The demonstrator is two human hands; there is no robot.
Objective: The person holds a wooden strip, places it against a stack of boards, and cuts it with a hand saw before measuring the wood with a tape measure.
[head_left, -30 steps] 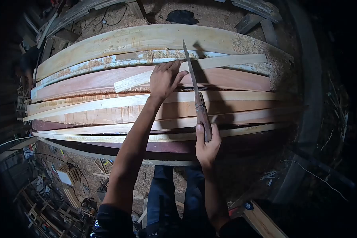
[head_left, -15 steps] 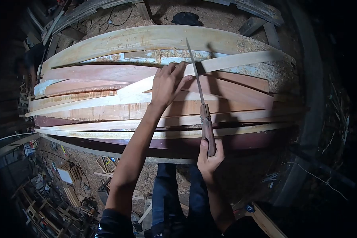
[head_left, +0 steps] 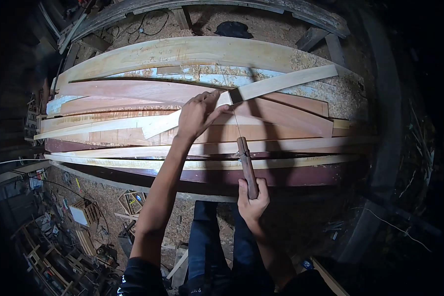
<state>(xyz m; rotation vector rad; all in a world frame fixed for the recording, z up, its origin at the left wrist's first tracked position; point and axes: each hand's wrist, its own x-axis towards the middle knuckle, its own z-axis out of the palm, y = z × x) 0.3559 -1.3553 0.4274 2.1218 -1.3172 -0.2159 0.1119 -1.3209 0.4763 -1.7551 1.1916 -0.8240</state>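
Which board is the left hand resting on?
The narrow pale strip under the left hand: its right end angles away from the person, while the pinkish board directly beneath slants oppositely.

Floor at far side (head_left: 286,37) is brown, strewn w/ wood shavings. Behind it I've got a weathered timber bench (head_left: 222,6), running L to R, stout leg (head_left: 311,39) slanting at R end. Dark bundle (head_left: 234,29) on floor, cable (head_left: 143,27) to its L. Near L I see a slatted crate (head_left: 92,213) w/ white panel, plus misc. wood clutter (head_left: 59,246). Pale strip (head_left: 387,98) along R, far to near. Light falls mid-scene; edges near-black, can't make out walls.
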